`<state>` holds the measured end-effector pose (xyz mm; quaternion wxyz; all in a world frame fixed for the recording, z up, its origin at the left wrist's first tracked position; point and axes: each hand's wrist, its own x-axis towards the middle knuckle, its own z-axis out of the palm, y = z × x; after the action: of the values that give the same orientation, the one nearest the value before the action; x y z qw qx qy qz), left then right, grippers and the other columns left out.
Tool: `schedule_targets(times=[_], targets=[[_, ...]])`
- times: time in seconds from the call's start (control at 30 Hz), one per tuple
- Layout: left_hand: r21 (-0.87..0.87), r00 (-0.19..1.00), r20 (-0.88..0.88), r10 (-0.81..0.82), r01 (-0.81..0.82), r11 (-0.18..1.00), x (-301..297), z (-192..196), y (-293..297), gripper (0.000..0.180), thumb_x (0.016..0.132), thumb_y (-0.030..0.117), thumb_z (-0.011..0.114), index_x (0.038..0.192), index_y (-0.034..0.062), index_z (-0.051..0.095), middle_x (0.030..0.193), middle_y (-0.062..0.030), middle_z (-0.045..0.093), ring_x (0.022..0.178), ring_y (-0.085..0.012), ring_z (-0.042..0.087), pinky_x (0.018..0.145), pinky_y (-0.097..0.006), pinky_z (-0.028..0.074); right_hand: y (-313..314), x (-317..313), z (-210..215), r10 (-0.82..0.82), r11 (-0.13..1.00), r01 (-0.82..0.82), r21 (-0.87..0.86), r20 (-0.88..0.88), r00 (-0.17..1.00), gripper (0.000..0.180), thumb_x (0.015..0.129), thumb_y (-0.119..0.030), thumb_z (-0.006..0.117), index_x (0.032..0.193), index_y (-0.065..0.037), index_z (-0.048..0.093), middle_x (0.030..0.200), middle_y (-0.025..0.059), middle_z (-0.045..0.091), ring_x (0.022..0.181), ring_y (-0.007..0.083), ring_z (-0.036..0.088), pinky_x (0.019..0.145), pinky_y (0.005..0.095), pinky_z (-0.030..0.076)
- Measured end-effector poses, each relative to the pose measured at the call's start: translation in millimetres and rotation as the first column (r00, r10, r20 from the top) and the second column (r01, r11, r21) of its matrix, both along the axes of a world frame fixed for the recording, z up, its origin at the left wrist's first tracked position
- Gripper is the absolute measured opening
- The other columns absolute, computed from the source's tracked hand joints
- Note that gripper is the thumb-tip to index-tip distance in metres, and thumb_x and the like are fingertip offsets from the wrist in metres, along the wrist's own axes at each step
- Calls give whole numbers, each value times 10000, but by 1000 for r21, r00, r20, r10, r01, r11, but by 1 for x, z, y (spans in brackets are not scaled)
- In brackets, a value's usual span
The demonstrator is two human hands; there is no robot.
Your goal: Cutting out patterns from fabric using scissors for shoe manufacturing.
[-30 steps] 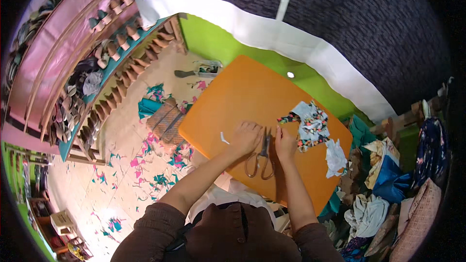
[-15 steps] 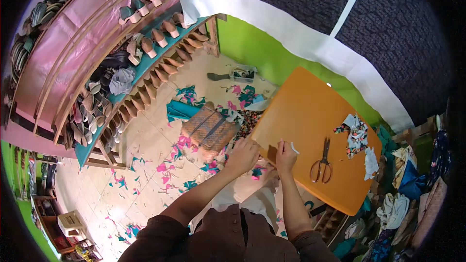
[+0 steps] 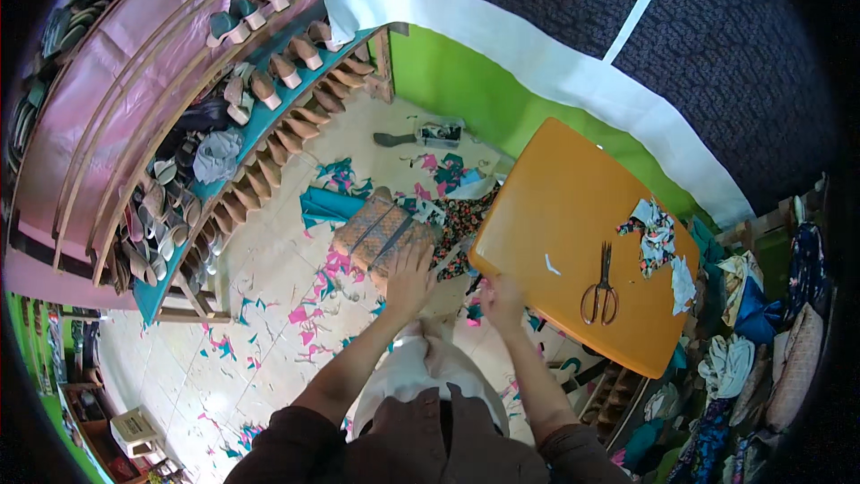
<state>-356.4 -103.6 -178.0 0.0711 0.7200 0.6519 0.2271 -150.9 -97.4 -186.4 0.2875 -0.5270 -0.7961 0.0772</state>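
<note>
My left hand point(image 3: 410, 276) is open, its fingers stretched toward a tan patterned block-like bundle point(image 3: 372, 231) with dark bands on the floor; I cannot tell whether it touches it. My right hand point(image 3: 502, 298) is just off the near left corner of the orange table point(image 3: 537, 188), smeared by motion, so its fingers do not read clearly. On the tabletop lies a small bent white strip point(image 3: 552, 265). Scissors point(image 3: 601, 291) with dark blades and rounded handles rest to its right. Floral fabric scraps point(image 3: 657, 237) and a pale scrap point(image 3: 683, 287) lie near the table's right edge.
Pink and teal scraps point(image 3: 305, 315) litter the floor. Folded teal material point(image 3: 331, 206) and dark floral cloth point(image 3: 461, 224) lie by the bundle. A shelf point(image 3: 260, 125) of shoes and shoe forms stands left. Piled fabrics point(image 3: 726, 385) crowd the right. A clear tub point(image 3: 439, 133) sits by the green wall.
The white strip, earlier at my right hand, now lies on the table. My right hand has drawn back left off the tabletop. My left hand has moved slightly left and opened toward the bundle.
</note>
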Motion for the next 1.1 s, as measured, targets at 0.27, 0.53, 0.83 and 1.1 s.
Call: schedule_targets(times=[0.27,0.53,0.83,1.1], targets=[[-201,972,-172,-159,124,972,-15,-55,-20,545,806,340,482,1291,133,346,1357,-161,256,1236,-312,267,1003,-490,188,-23,-49,-51,121,990,-109,-93,131,984,397,658,-134,555,1042,-43,505,1038,135,511,1032,285,446,946,426,313],[-224,940,-224,-258,208,952,-81,-151,-23,540,795,341,497,1268,112,375,1323,-161,308,1230,-315,273,1004,-480,188,-55,-57,-192,41,595,216,-774,298,954,333,728,-238,520,1043,-144,571,979,135,575,1017,290,493,875,440,371],[-123,961,-116,-251,236,964,-52,-340,-18,510,793,330,508,1227,77,417,1304,-202,311,1221,-355,269,1006,-483,181,-38,-75,-458,-47,674,326,-663,402,914,325,739,-311,506,1046,-242,586,1102,93,540,1081,306,430,938,486,287],[-42,903,151,-403,413,910,3,-470,18,498,810,277,505,1244,61,387,1339,-205,252,1240,-354,252,987,-477,244,18,-60,-641,-246,938,228,-262,-37,969,212,785,-238,515,980,-230,600,1080,12,580,809,278,587,671,423,448]])
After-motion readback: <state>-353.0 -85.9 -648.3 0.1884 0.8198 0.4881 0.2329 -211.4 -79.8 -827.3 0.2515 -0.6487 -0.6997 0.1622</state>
